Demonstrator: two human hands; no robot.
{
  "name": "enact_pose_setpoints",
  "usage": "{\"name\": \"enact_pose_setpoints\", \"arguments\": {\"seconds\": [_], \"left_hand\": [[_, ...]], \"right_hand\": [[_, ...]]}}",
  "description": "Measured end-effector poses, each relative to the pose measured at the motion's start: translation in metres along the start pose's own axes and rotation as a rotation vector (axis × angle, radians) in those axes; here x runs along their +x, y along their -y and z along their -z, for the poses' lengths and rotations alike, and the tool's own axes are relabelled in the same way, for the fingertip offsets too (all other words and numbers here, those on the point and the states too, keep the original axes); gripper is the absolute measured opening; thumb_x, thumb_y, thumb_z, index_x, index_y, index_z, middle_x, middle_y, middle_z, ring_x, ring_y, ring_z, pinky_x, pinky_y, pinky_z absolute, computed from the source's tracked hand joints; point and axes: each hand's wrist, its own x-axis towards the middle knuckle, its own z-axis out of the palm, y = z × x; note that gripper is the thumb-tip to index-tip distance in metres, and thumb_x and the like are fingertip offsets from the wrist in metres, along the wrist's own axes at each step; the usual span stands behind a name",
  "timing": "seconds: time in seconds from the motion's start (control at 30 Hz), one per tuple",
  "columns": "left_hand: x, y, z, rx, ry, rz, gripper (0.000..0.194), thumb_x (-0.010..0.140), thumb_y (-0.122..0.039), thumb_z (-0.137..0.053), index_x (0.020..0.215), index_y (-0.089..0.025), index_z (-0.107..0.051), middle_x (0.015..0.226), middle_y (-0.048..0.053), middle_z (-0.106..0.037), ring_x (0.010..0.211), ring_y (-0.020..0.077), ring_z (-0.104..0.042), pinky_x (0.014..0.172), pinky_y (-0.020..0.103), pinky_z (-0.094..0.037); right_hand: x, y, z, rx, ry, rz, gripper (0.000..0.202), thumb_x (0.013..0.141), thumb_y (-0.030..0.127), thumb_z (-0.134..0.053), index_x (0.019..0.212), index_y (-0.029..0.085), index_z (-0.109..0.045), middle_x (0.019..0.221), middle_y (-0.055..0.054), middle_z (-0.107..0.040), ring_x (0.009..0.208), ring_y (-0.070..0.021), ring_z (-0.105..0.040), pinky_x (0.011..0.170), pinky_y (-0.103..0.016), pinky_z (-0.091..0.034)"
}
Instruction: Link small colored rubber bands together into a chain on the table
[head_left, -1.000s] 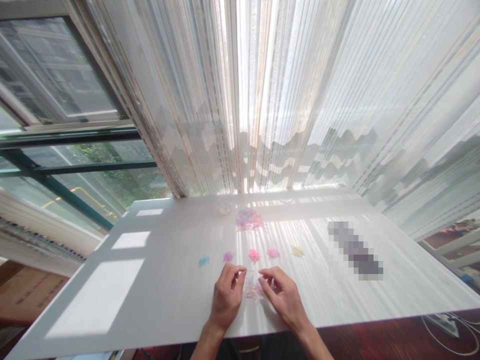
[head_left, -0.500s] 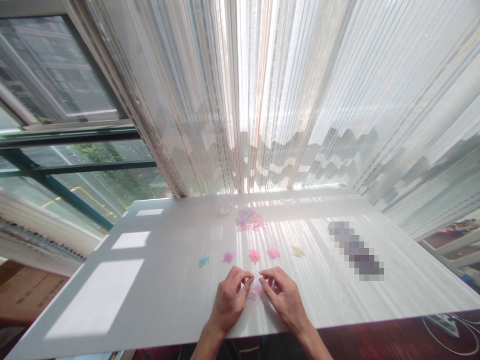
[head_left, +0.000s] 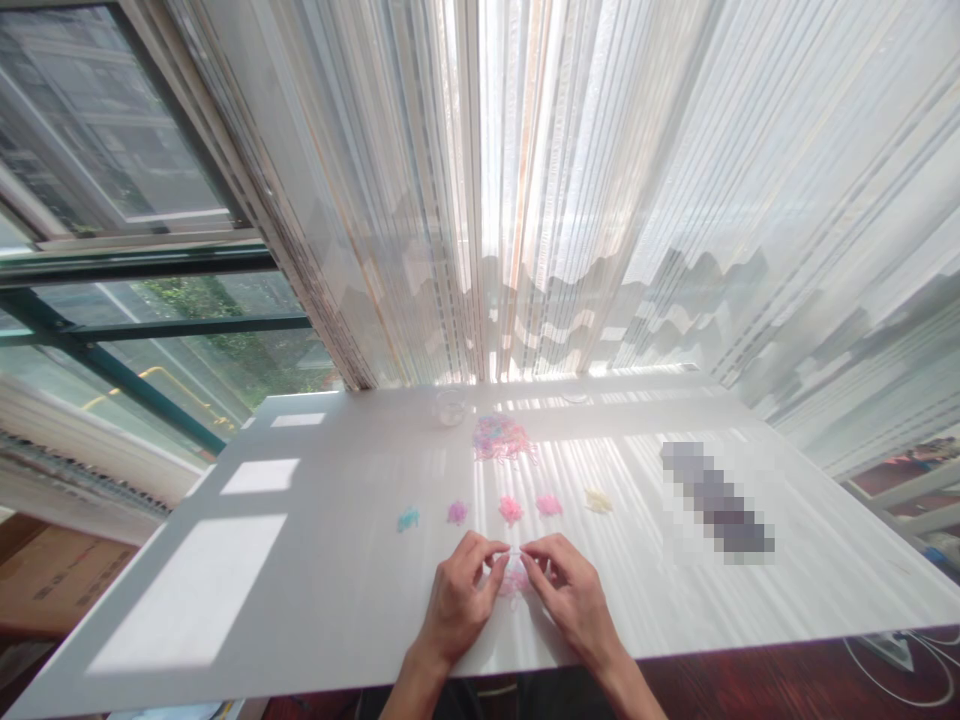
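Note:
My left hand point(head_left: 466, 590) and my right hand point(head_left: 564, 588) face each other above the near middle of the table. Thumb and forefinger of each are pinched on a thin pale rubber band point(head_left: 514, 553), held between the fingertips; its exact shape is too small to make out. Below and between the hands lies a small heap of pink and lilac bands point(head_left: 514, 584), partly hidden by my fingers. Beyond them runs a row of little piles: teal point(head_left: 408, 518), purple point(head_left: 458, 512), coral pink point(head_left: 511, 509), pink point(head_left: 549, 505) and pale yellow point(head_left: 598, 500).
Farther back on the white table point(head_left: 330, 600) lies a larger mixed-colour heap of bands point(head_left: 502, 438). A clear round container point(head_left: 451, 408) stands to its left, and a clear lid-like disc point(head_left: 575, 399) lies to the right. A blurred-out patch point(head_left: 718, 497) covers something at the right.
The pale band between my fingertips now looks straighter and more level. Both hands hold nearly the same place; the view has shifted slightly.

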Motion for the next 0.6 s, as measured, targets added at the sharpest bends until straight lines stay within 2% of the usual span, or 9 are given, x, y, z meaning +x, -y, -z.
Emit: {"name": "enact_pose_setpoints", "arguments": {"seconds": [0.3, 0.6], "left_hand": [[-0.0006, 0.0006, 0.0001, 0.003, -0.011, -0.008, 0.010, 0.100, -0.021, -0.059, 0.103, -0.021, -0.068, 0.084, 0.002, -0.064, 0.071, 0.0129, -0.063, 0.062, 0.021, -0.052], [0.0004, 0.0000, 0.0009, 0.023, -0.020, -0.010, 0.009, 0.100, -0.022, -0.059, 0.101, -0.022, -0.068, 0.083, 0.002, -0.063, 0.069, 0.0128, -0.063, 0.062, 0.021, -0.052]], "right_hand": [[0.0003, 0.0004, 0.0005, -0.003, 0.009, -0.015, 0.021, 0.100, 0.038, -0.061, 0.093, 0.022, -0.074, 0.080, -0.003, -0.069, 0.066, -0.0159, -0.063, 0.061, -0.024, -0.054], [0.0002, -0.0011, -0.0010, -0.017, 0.026, -0.041, 0.028, 0.100, 0.045, -0.060, 0.094, 0.021, -0.074, 0.079, -0.004, -0.068, 0.065, -0.0166, -0.064, 0.060, -0.025, -0.055]]}}
